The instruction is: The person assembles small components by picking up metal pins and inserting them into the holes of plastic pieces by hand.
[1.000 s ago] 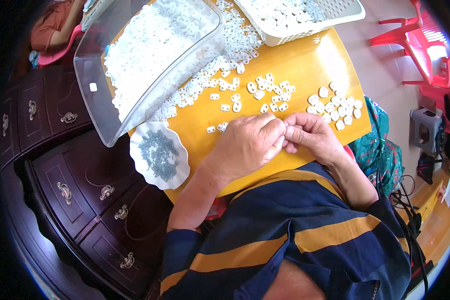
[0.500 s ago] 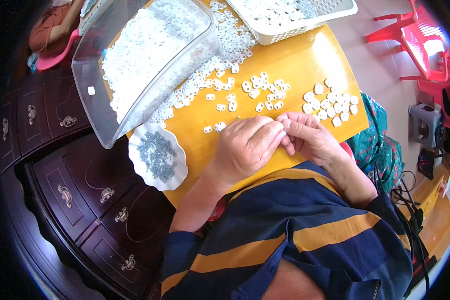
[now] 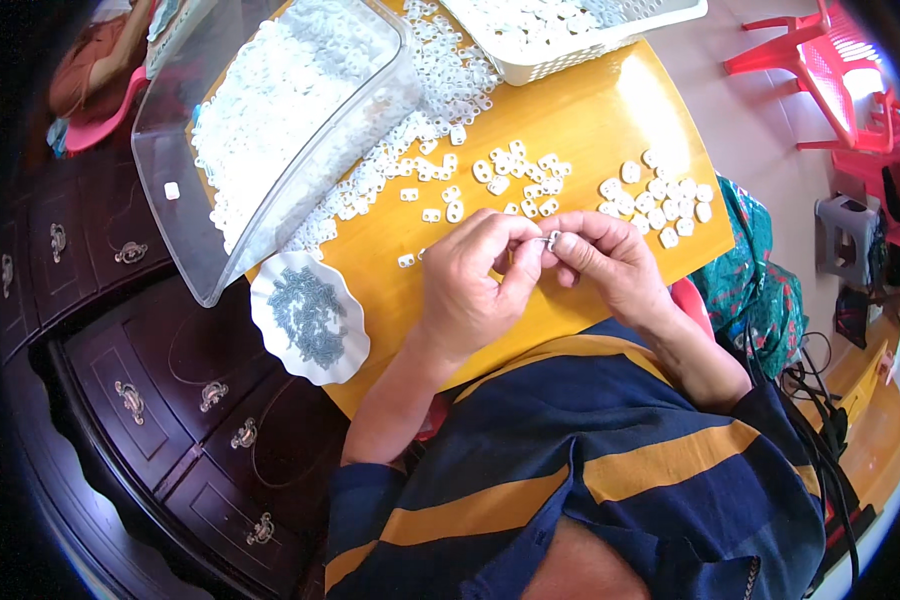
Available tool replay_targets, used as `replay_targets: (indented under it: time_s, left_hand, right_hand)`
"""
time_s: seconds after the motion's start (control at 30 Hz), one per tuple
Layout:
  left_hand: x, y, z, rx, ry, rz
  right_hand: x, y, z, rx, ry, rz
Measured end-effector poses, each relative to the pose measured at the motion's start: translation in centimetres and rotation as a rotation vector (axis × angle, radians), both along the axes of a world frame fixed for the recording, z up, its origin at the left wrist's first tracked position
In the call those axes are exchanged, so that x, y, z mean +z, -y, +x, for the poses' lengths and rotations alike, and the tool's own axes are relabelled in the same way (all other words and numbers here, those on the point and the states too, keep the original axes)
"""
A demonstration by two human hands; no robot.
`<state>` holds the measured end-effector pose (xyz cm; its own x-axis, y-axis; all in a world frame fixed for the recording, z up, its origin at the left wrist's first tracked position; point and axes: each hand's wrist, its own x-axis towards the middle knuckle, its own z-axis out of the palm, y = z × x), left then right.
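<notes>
Above the yellow table [image 3: 590, 110], my two hands meet at their fingertips. Between the thumb and fingers of my right hand [image 3: 615, 265] is a small white plastic piece [image 3: 554, 240]. Facing it, the thumb and forefinger of my left hand [image 3: 478, 285] are pinched together at a thin greyish bit whose kind is too small to make out. Loose white two-holed pieces [image 3: 455, 211] lie in scattered groups beyond my hands. On the right sits a cluster of rounded white pieces [image 3: 670, 207]. A white scalloped bowl [image 3: 354, 345] at left holds many small grey metal parts [image 3: 310, 312].
A large clear bin [image 3: 230, 255] heaped with white pieces leans over the table's far left, with more spilled beside it. A white perforated basket [image 3: 580, 50] stands at the back. Dark wooden drawers [image 3: 110, 340] flank the left; red plastic chairs [image 3: 810, 75] stand at upper right.
My left hand has rolled back, opening a view of the fingertips and the white piece that were covered before. The whole view has shifted slightly.
</notes>
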<state>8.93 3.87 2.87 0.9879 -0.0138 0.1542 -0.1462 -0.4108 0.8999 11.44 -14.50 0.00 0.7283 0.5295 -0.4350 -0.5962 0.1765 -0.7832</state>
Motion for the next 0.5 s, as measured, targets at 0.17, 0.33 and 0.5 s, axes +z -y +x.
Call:
replay_targets:
  time_s: [0.17, 0.33, 0.5]
  left_hand:
    - [-0.44, -0.10, -0.14, 0.009, -0.083, -0.118]
    - [-0.62, -0.13, -0.14, -0.010, -0.141, -0.147]
    - [-0.76, -0.18, -0.17, -0.030, -0.160, -0.173]
  right_hand:
    - [-0.12, -0.18, -0.16, -0.027, 0.092, 0.073]
    - [-0.63, -0.02, -0.41, -0.058, 0.126, 0.147]
    - [-0.48, 0.12, -0.46, -0.031, 0.155, 0.083]
